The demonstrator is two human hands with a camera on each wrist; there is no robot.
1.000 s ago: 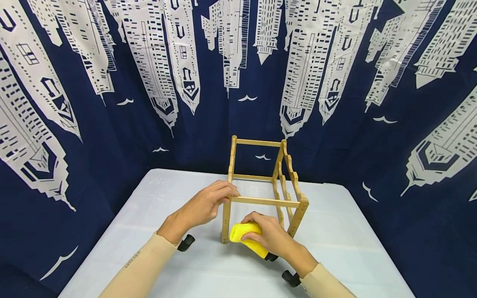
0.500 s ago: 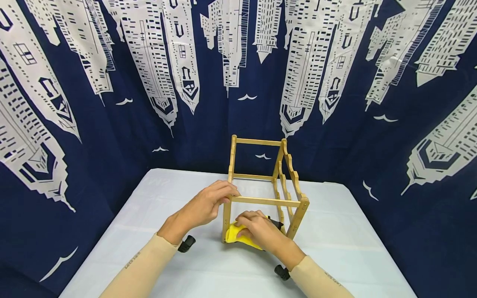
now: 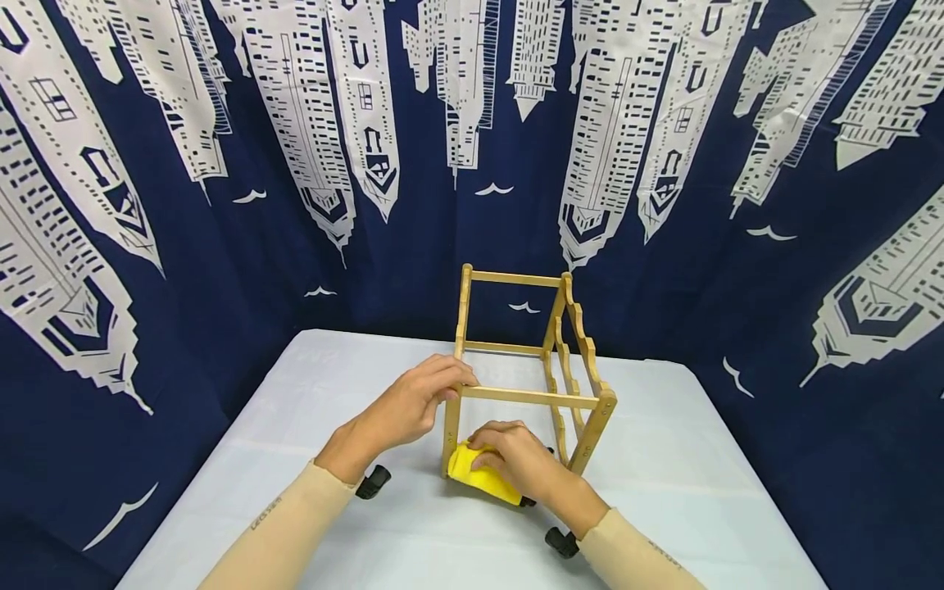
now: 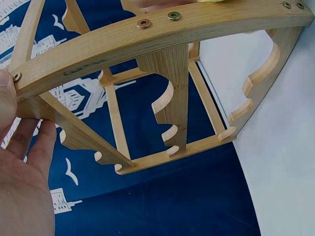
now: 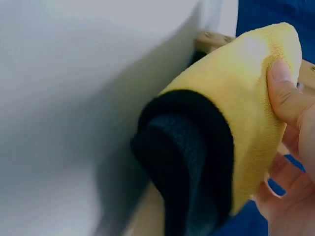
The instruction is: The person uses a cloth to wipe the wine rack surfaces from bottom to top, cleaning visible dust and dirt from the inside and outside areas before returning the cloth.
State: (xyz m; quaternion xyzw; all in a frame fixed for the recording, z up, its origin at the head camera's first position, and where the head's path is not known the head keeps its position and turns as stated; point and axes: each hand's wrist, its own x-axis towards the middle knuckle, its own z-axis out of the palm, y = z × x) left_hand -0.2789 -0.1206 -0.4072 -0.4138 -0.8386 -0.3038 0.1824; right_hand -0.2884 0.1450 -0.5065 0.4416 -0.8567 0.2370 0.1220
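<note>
A light wooden rack (image 3: 531, 397) with scalloped bars stands on the white table. My left hand (image 3: 413, 406) holds its near left top corner; in the left wrist view, the thumb and fingers sit on either side of the wooden corner (image 4: 29, 81). Low at the front of the rack, my right hand (image 3: 519, 463) grips a folded yellow cloth (image 3: 479, 475), whose left end lies beside the near left leg. The right wrist view shows the thumb pressed on the fuzzy yellow cloth (image 5: 236, 88), with its dark edging and grey-black underside. The cloth hides part of the wood behind it.
The white table (image 3: 354, 541) extends around the rack. A navy curtain (image 3: 413, 270) printed with white buildings hangs behind and at both sides. Black wrist devices (image 3: 373, 482) show by both forearms.
My right hand and the cloth have shifted left and away toward the near left leg, going back and forth along the rack's low front. The left hand has stayed on the corner.
</note>
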